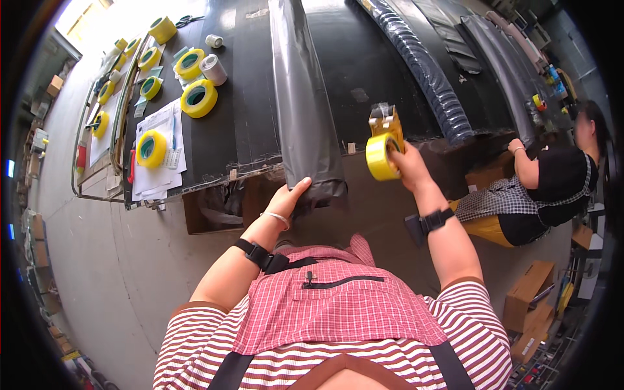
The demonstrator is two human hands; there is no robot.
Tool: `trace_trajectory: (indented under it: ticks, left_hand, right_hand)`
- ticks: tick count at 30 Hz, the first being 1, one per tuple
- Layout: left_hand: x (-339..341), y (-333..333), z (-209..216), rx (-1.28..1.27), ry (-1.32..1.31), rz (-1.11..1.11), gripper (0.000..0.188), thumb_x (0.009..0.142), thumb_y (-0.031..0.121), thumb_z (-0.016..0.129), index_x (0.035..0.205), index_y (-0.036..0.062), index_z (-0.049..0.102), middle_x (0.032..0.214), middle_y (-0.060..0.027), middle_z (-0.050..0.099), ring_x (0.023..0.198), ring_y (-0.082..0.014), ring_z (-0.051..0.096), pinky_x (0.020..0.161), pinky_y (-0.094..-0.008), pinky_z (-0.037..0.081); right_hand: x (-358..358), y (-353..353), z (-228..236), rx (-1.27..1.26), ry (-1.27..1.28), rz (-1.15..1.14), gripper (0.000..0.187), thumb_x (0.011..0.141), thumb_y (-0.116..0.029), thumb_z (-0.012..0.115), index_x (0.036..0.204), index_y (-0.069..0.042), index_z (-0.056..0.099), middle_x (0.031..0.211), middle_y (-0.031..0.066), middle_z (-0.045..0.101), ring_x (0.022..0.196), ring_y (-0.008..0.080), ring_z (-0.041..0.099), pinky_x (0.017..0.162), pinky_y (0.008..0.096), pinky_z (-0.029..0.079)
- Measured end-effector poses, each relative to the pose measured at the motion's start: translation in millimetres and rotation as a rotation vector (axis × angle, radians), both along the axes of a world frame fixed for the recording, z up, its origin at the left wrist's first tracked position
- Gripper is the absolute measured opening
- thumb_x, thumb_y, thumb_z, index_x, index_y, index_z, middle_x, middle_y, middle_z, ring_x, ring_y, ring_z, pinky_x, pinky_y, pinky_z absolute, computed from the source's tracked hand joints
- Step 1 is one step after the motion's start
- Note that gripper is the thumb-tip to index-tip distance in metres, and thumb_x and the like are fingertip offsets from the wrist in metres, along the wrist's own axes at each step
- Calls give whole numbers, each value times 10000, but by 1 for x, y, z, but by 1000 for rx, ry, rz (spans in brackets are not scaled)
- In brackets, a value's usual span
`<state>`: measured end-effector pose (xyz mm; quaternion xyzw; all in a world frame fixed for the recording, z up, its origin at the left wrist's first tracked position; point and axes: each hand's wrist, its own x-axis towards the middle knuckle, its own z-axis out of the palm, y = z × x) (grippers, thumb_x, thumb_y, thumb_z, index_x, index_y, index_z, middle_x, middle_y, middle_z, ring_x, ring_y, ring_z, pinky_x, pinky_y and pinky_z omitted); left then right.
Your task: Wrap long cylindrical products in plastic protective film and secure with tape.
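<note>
A long package wrapped in grey plastic film (303, 107) lies lengthwise on the black table, its near end sticking out past the front edge. My left hand (289, 197) grips that near end, thumb on top and the other fingers hidden underneath. To the right of it, my right hand (409, 166) holds a tape dispenser (385, 133) with a roll of clear yellow tape, raised at the table's edge and apart from the package.
Yellow tape rolls (199, 99), papers (162, 133) and scissors (188, 21) lie at left on the table (240, 71). A dark ribbed plastic-wrapped roll (422, 68) lies right of the package. A co-worker (552, 182) stands at right. An open carton (214, 214) sits below the table.
</note>
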<state>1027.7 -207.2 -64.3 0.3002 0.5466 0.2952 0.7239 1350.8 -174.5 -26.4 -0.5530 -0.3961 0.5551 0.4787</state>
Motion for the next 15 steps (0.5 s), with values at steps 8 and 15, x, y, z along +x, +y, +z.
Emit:
trace_trajectory:
  ticks: [8, 15]
  left_hand:
    - [22, -51, 73, 245, -61, -138, 554, 1008, 494, 472, 848, 15, 699, 774, -63, 673, 691, -152, 639, 697, -298, 532]
    - [44, -89, 76, 8, -479, -206, 391, 978, 402, 581, 990, 18, 657, 818, -53, 660, 729, -155, 639, 703, -297, 538]
  right_hand:
    - [-8, -130, 58, 153, -434, 151, 437, 751, -14, 670, 1184, 16, 613, 922, 104, 687, 888, 186, 678, 810, 306, 528]
    - [-28, -167, 91, 560, -845, 305, 529, 671, -57, 752, 1168, -12, 577, 1012, 162, 639, 920, 330, 653, 830, 367, 534]
